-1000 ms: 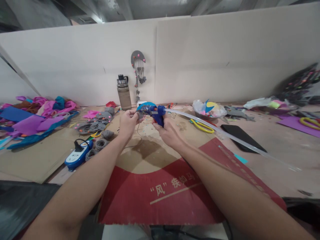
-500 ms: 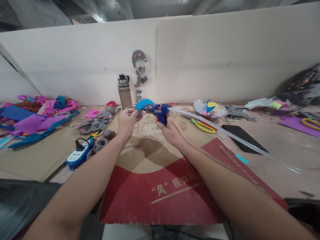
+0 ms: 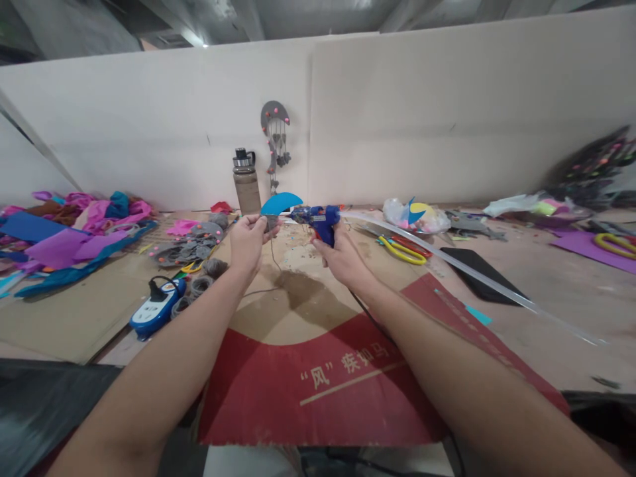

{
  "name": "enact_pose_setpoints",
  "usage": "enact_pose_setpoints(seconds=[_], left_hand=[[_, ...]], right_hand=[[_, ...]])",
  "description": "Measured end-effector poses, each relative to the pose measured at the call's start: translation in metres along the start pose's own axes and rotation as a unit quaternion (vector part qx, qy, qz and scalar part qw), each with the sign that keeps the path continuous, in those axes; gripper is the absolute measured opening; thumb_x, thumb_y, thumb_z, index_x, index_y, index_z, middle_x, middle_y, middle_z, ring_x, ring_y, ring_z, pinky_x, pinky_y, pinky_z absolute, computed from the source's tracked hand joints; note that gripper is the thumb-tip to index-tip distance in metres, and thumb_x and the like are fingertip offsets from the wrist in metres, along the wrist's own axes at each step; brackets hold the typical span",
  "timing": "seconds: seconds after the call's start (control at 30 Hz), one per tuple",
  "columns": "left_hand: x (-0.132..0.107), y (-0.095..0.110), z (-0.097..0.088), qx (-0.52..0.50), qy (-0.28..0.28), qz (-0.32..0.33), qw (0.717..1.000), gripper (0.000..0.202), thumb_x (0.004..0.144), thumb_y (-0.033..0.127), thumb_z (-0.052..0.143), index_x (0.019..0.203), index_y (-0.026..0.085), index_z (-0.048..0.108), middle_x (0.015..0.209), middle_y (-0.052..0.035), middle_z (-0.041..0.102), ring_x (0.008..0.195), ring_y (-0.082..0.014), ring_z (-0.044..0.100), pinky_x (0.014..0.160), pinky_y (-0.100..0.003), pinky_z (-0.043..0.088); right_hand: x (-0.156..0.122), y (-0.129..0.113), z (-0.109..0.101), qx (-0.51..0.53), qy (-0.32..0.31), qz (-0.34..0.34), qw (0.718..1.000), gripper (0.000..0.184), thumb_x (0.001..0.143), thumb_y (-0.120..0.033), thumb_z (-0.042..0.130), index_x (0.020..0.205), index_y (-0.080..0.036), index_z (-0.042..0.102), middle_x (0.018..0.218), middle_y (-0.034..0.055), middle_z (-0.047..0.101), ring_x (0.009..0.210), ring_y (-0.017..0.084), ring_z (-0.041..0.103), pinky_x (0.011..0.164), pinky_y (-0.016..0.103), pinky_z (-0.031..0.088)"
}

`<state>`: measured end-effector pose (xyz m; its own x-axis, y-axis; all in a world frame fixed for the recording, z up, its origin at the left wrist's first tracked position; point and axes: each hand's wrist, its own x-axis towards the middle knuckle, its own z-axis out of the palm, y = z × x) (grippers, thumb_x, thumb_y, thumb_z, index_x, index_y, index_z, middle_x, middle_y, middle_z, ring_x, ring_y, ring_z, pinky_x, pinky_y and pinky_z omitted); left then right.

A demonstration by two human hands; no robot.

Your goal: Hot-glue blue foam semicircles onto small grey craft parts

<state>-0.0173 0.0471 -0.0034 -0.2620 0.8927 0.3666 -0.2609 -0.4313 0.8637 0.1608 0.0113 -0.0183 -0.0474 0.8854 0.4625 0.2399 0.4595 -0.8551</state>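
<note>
My right hand [image 3: 340, 255] is wrapped round the handle of a blue hot glue gun [image 3: 324, 218], its nozzle pointing left. A long clear glue stick [image 3: 462, 268] runs out of the gun's back to the right. Between the fingertips of my left hand [image 3: 248, 242] is a curved blue felt piece [image 3: 282, 201] with a small grey felt piece [image 3: 271, 222] at its lower edge. Grey yarn [image 3: 275, 255] hangs down from there onto the cardboard. The nozzle tip is close to the felt; whether it touches, I cannot tell.
Red-printed cardboard [image 3: 318, 397] lies beneath my hands. To the left are a power strip [image 3: 158, 308], grey felt pieces [image 3: 193, 245] and a colourful felt heap [image 3: 84, 232]. A bottle [image 3: 247, 182] stands behind. Yellow-handled scissors [image 3: 402, 252] and a black phone-like slab [image 3: 481, 275] lie right.
The glue gun has drawn slightly right, widening the gap between it and my left hand. My left hand has shifted a little left with the felt, and more of the blue piece shows.
</note>
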Motion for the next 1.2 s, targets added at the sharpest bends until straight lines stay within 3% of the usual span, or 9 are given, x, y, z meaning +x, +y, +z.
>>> enact_pose_setpoints(seconds=[0.13, 0.23, 0.37, 0.53, 0.67, 0.8, 0.93, 1.1, 1.2], left_hand=[[0.000, -0.001, 0.000, 0.003, 0.001, -0.010, 1.000, 0.008, 0.077, 0.017, 0.061, 0.080, 0.014, 0.054, 0.075, -0.0035, 0.065, 0.073, -0.0143, 0.069, 0.078, -0.034, 0.058], [-0.002, -0.004, 0.001, 0.027, -0.011, -0.002, 1.000, 0.009, 0.077, 0.018, 0.061, 0.081, 0.014, 0.054, 0.076, -0.0043, 0.066, 0.074, -0.0147, 0.069, 0.077, -0.034, 0.058], [-0.005, -0.006, 0.002, 0.073, -0.037, 0.042, 0.996, 0.010, 0.078, 0.021, 0.062, 0.080, 0.016, 0.054, 0.074, -0.0031, 0.066, 0.073, -0.0147, 0.069, 0.075, -0.032, 0.058], [-0.013, -0.004, 0.007, 0.123, -0.044, 0.076, 0.988, 0.009, 0.077, 0.023, 0.062, 0.079, 0.018, 0.054, 0.075, -0.0021, 0.066, 0.070, -0.0140, 0.067, 0.072, -0.030, 0.056], [-0.023, 0.000, 0.012, 0.171, -0.059, 0.108, 0.977, 0.007, 0.075, 0.022, 0.063, 0.077, 0.019, 0.057, 0.076, -0.0015, 0.065, 0.070, -0.0141, 0.065, 0.072, -0.028, 0.054], [-0.029, 0.002, 0.014, 0.190, -0.068, 0.114, 0.973, 0.007, 0.076, 0.023, 0.063, 0.080, 0.019, 0.059, 0.076, -0.0009, 0.066, 0.070, -0.0136, 0.065, 0.069, -0.025, 0.052], [-0.028, -0.001, 0.016, 0.093, -0.076, 0.085, 0.989, 0.010, 0.076, 0.025, 0.064, 0.080, 0.019, 0.058, 0.077, -0.0010, 0.067, 0.071, -0.0145, 0.067, 0.070, -0.029, 0.055], [-0.023, -0.005, 0.017, -0.009, -0.078, 0.049, 0.996, 0.015, 0.073, 0.024, 0.068, 0.078, 0.017, 0.056, 0.076, -0.0014, 0.067, 0.074, -0.0161, 0.069, 0.076, -0.035, 0.057], [-0.023, -0.002, 0.017, -0.028, -0.067, 0.025, 0.997, 0.015, 0.073, 0.022, 0.068, 0.077, 0.017, 0.055, 0.076, -0.0013, 0.068, 0.075, -0.0156, 0.069, 0.077, -0.036, 0.058]], right_hand=[[0.007, 0.010, -0.003, 0.088, -0.009, 0.134, 0.987, 0.016, 0.074, -0.022, 0.054, 0.088, -0.020, 0.047, 0.078, 0.0032, 0.061, 0.053, 0.011, 0.051, 0.045, 0.025, 0.046], [0.013, 0.027, -0.009, 0.053, -0.037, 0.197, 0.978, 0.010, 0.072, -0.020, 0.057, 0.073, -0.021, 0.047, 0.064, 0.0041, 0.059, 0.054, 0.015, 0.057, 0.048, 0.030, 0.049], [0.015, 0.043, -0.022, -0.153, -0.024, 0.147, 0.977, 0.027, 0.069, -0.023, 0.064, 0.055, -0.024, 0.040, 0.048, 0.0044, 0.050, 0.059, 0.023, 0.059, 0.057, 0.038, 0.048], [0.011, 0.024, -0.018, -0.227, 0.050, 0.029, 0.972, 0.019, 0.073, -0.031, 0.060, 0.066, -0.022, 0.044, 0.074, 0.0089, 0.057, 0.086, 0.027, 0.058, 0.085, 0.048, 0.043], [0.006, 0.001, 0.021, 0.056, -0.002, 0.043, 0.998, 0.024, 0.073, -0.031, 0.060, 0.087, -0.021, 0.043, 0.094, 0.0058, 0.059, 0.092, 0.018, 0.058, 0.088, 0.039, 0.046], [0.001, -0.013, 0.048, 0.327, -0.038, 0.128, 0.936, 0.037, 0.070, -0.022, 0.063, 0.093, -0.024, 0.035, 0.085, -0.0017, 0.058, 0.072, 0.011, 0.059, 0.078, 0.033, 0.050], [-0.003, -0.017, 0.039, 0.362, -0.078, 0.194, 0.908, 0.029, 0.075, -0.029, 0.063, 0.092, -0.023, 0.040, 0.069, -0.0072, 0.052, 0.045, 0.005, 0.037, 0.055, 0.026, 0.046], [-0.004, -0.012, 0.027, 0.337, -0.098, 0.180, 0.919, 0.026, 0.072, -0.039, 0.066, 0.082, -0.021, 0.050, 0.060, -0.0083, 0.041, 0.046, 0.005, 0.031, 0.047, 0.021, 0.034], [-0.003, -0.011, 0.026, 0.300, -0.069, 0.158, 0.938, 0.025, 0.072, -0.043, 0.066, 0.074, -0.020, 0.055, 0.056, -0.0078, 0.035, 0.046, 0.005, 0.026, 0.043, 0.021, 0.023]])
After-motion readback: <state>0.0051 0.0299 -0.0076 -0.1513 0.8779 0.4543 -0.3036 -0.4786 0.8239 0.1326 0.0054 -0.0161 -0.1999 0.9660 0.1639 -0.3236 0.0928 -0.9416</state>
